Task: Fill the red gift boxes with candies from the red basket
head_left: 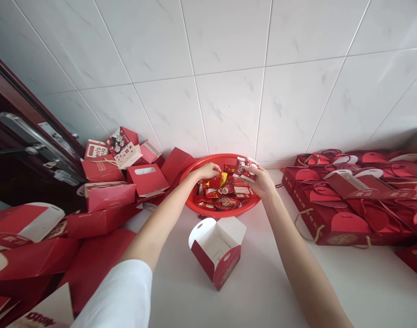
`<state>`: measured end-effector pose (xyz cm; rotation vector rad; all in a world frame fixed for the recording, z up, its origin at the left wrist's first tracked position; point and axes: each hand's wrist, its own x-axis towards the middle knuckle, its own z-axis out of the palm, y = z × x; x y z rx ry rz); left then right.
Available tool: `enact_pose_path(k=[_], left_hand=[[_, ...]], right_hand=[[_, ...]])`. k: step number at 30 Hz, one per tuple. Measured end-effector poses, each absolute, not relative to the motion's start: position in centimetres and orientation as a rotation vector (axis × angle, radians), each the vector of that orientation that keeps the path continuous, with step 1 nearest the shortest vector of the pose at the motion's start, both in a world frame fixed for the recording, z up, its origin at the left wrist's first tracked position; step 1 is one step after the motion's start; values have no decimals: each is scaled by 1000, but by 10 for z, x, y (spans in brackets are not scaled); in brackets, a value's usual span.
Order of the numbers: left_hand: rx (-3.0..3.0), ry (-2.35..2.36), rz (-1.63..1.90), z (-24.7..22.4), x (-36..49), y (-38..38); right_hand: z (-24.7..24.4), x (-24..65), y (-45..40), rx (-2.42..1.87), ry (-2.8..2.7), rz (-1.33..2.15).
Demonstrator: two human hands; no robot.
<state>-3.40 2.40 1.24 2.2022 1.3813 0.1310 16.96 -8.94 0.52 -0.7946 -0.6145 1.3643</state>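
A red plastic basket [185,200] holding wrapped sweets [225,191] stands against the tiled wall. My right hand [263,182] is closed around a few red-and-white wrapped candies [248,169] over the basket's right side. Over its left side, my left hand [208,171] has its fingers bent together near a yellow wrapper [223,178]; whether anything is pinched in them is hidden. In front of the basket sits a red gift box [218,255] with a white inside, its top flaps spread apart and nothing in it.
Red boxes [149,180] are heaped loosely on the left, reaching toward the near edge. Closed red gift boxes with rope handles [338,223] stand in rows at the right. A dark door with a metal handle [34,141] is at the far left.
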Motion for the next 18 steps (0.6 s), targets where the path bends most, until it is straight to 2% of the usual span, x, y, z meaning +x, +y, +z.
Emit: enact_pose_path(k=[5, 9, 13, 18], left_hand=[[2220, 1265, 185, 24, -34, 13], [2232, 1147, -49, 28, -27, 0], [2298, 1302, -264, 20, -14, -11], [2335, 1472, -147, 16, -15, -5]], right_hand=[[6, 170, -88, -757, -592, 1388], [7, 171, -88, -762, -571, 1385], [8, 171, -90, -774, -557, 1414], [9, 172, -91, -789, -527, 1425]])
